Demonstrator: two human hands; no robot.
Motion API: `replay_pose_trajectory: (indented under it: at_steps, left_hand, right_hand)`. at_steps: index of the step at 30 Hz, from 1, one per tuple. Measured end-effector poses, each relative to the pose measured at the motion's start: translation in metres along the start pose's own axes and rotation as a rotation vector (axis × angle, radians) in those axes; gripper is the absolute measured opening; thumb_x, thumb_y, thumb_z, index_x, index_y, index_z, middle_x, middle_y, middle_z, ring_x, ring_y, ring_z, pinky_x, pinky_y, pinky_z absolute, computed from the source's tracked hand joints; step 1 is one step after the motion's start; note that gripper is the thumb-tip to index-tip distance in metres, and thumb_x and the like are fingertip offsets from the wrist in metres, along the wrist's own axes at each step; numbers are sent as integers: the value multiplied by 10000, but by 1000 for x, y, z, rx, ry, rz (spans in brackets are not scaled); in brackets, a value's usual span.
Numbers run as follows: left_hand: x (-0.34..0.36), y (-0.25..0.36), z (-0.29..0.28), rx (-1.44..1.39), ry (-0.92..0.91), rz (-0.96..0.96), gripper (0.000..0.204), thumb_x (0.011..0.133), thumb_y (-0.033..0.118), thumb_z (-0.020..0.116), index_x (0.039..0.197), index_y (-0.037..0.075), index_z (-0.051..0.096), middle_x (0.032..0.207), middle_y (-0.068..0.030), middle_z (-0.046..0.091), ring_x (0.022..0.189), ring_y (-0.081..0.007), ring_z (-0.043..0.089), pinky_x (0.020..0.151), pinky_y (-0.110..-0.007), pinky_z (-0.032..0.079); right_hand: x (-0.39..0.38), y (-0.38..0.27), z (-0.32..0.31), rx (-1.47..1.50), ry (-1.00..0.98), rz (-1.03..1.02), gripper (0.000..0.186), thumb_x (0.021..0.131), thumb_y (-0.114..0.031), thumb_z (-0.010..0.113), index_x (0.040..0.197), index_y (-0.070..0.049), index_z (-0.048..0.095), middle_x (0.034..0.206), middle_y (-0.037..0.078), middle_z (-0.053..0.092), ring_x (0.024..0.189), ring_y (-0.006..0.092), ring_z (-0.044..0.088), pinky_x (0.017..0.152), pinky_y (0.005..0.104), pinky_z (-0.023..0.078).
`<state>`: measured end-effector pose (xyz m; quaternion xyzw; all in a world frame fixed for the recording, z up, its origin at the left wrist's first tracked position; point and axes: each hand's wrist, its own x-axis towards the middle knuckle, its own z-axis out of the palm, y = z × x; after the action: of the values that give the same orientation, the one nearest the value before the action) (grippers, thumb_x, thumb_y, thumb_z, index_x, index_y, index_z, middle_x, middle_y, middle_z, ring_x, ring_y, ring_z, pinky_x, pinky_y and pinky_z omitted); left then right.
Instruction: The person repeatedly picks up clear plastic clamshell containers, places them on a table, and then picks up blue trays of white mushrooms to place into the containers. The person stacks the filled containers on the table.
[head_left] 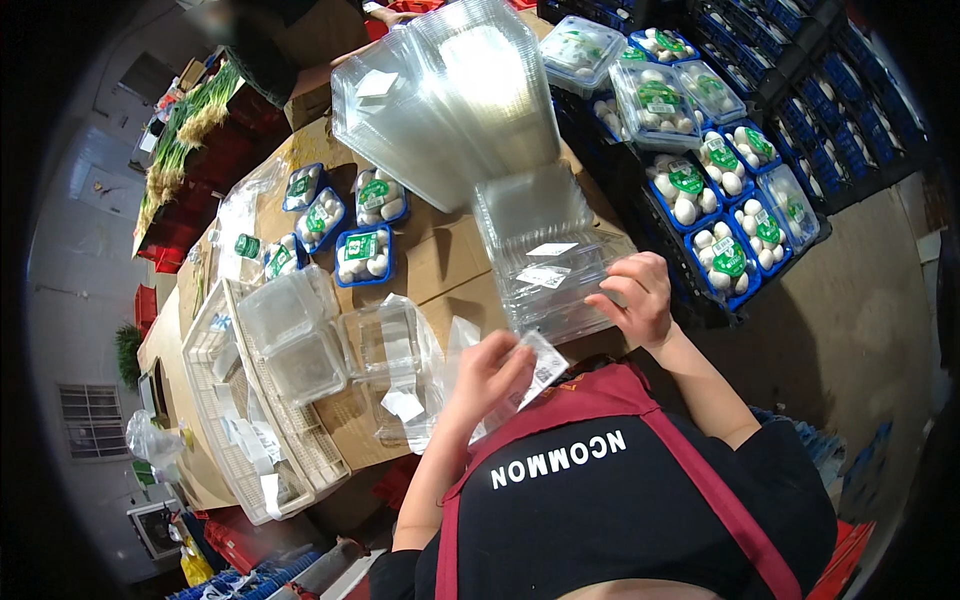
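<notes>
White caps ran in one line across the person's black shirt (pixel 650 500), upside down in view; only txt big enough to read. A white label (pixel 545 368) w/ dark sq. code was at the L hand's (pixel 497 372) fingertips, by the counter's (pixel 440 255) near edge; its fine print was too small. Two white labels (pixel 544 275) lay on the clear lids (pixel 560 300) nr the counter's right edge, another (pixel 377 84) on the tall stack (pixel 440 130) toward the far edge; illegible. Green labels (pixel 363 247), approx. left-centre of counter, marked blue packs (pixel 378 268), ditto in the crate (pixel 680 290) past the right edge; wording too small.
</notes>
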<state>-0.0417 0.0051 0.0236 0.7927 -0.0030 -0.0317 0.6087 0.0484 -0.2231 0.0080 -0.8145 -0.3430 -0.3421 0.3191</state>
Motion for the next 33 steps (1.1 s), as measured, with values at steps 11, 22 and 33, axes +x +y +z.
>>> replay_pose_trajectory:
  at_steps: [11, 22, 33]
  left_hand:
    - [54, -35, 38, 661, 161, -27, 283, 770, 293, 594, 794, 11, 611, 690, -182, 607, 668, -358, 590, 589, -425, 467]
    - [-10, -14, -43, 250, -262, -440, 240, 724, 182, 598, 660, -43, 543, 648, -172, 592, 509, -214, 518, 514, -322, 419]
    - [-22, -7, -13, 140, 19, -4, 238, 752, 79, 605, 607, -1, 434, 563, -45, 506, 474, -110, 431, 434, -253, 328]
  right_hand:
    - [-28, -10, 21, 203, -228, 131, 170, 687, -181, 689, 825, -89, 651, 817, 44, 644, 743, 186, 601, 691, 318, 427]
    - [-61, 6, 38, 373, -547, 98, 273, 729, -264, 664, 981, -158, 647, 1018, -1, 625, 1050, 223, 504, 948, 404, 291]
    - [-35, 5, 29, 179, -650, -4, 442, 614, -319, 725, 1003, -133, 630, 1039, 30, 584, 1080, 219, 458, 920, 398, 329]
